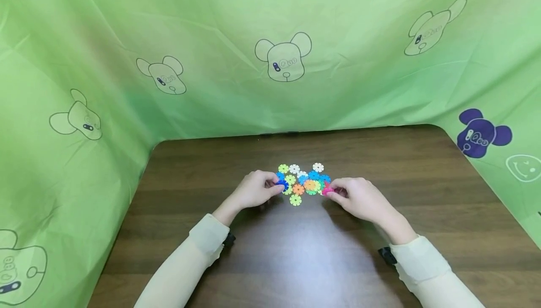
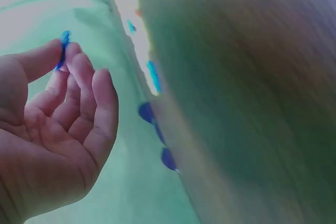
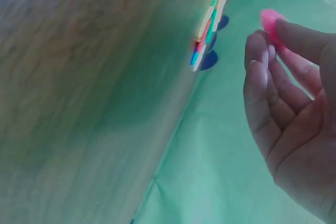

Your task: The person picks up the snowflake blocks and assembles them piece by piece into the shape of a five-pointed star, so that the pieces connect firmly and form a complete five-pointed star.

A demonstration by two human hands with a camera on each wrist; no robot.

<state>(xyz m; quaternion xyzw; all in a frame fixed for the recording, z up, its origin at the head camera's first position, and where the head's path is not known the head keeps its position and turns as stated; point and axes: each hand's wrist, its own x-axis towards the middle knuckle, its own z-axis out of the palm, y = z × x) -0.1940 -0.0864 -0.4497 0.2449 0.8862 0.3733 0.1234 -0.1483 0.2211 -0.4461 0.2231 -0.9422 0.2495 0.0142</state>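
The left hand point(image 1: 255, 190) pinches a dark blue disc point(image 1: 282, 186) between thumb and fingertips; the right hand point(image 1: 358, 198) likewise pinches a pink disc point(image 1: 327, 190). Such thin pieces probably suit a fingertip hold, which leaves much of the rim uncovered. Between the hands, notched discs point(image 1: 298, 189) cluster, some overlapping, presumably handy for both, on the brown table point(image 1: 177, 186); green cloth point(image 1: 220, 106) hangs beyond its far edge.
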